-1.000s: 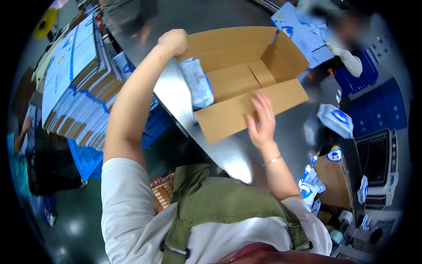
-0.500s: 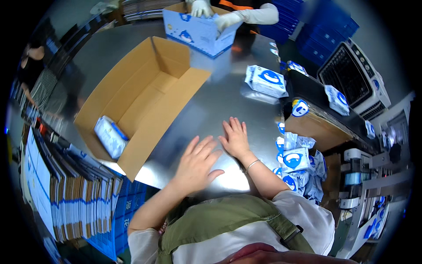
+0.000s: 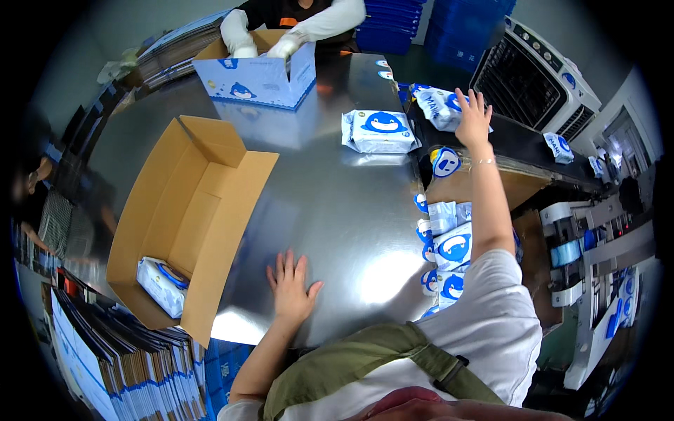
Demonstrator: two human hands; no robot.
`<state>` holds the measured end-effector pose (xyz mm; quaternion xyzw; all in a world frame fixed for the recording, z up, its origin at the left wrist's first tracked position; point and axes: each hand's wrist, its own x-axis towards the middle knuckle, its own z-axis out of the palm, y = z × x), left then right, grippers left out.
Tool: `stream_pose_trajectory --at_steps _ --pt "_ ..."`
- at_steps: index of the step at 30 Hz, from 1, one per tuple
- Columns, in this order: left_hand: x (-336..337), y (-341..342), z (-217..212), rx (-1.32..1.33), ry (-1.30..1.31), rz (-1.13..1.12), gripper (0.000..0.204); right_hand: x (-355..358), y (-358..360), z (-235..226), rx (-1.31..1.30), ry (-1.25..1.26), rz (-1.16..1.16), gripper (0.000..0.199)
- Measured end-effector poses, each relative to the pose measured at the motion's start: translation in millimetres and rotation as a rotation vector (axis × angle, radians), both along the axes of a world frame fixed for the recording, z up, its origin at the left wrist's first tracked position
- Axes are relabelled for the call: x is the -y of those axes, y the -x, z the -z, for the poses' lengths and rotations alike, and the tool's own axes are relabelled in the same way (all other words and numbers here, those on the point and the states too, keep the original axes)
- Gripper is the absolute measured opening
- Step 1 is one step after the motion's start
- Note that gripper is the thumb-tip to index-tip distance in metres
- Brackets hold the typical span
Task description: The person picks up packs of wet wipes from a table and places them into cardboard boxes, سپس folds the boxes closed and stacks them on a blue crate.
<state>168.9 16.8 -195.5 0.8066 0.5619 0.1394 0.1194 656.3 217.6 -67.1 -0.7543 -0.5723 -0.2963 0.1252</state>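
My right hand [image 3: 475, 121] is stretched out to the right, fingers spread over the end of a white and blue pack of wipes [image 3: 438, 109] on the black conveyor belt [image 3: 518, 142]. Whether the fingertips touch it I cannot tell. My left hand [image 3: 291, 289] rests on the metal table [image 3: 316, 210] near my body, fingers apart, holding nothing. Another pack of wipes [image 3: 380, 131] lies flat at the table's right edge. To the left stands an open cardboard box [image 3: 189, 203] with one pack of wipes [image 3: 163, 286] inside at its near end.
Across the table, a co-worker's gloved hands [image 3: 284, 48] reach into a light blue box [image 3: 256, 82]. More packs [image 3: 453, 247] fill a space below the belt. Flattened cartons [image 3: 133, 365] are stacked at lower left. Further packs [image 3: 559, 148] lie along the belt by a white air cooler [image 3: 537, 81].
My right hand has moved from the table out to a pack on the belt. My left hand has stayed low over the table. The whole view has shifted and turned.
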Motion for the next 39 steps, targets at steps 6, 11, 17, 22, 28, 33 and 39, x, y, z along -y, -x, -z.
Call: stream_pose_trajectory --at_steps 6,11,17,22,28,33,39 --pt "-0.7 1.2 4.8 0.008 0.020 -0.016 0.067 -82.6 48.1 -16.7 -0.203 0.456 -0.144 0.103" --pt "-1.0 3.1 3.4 0.018 -0.022 -0.006 0.067 -109.6 107.9 7.4 -0.469 0.356 -0.235 0.094" --pt "2.0 5.7 15.0 0.190 -0.056 -0.098 0.086 -31.7 177.1 -6.5 -0.536 0.496 -0.696 0.080" --pt "18.7 15.9 18.3 0.731 0.038 -0.352 0.118 122.3 240.7 -10.0 -0.491 0.601 -0.957 0.073" --pt "15.6 20.7 28.6 0.879 0.060 -0.279 0.129 182.1 285.5 20.6 -0.745 0.459 -1.004 0.072" --pt "9.7 4.4 36.4 0.427 -0.298 -0.498 0.064 104.4 243.7 80.5 -1.598 0.435 -0.855 0.061" --pt "-19.6 19.4 -13.9 0.289 -0.305 -0.234 0.012 45.2 226.8 124.5 -1.992 0.463 -0.562 0.027"
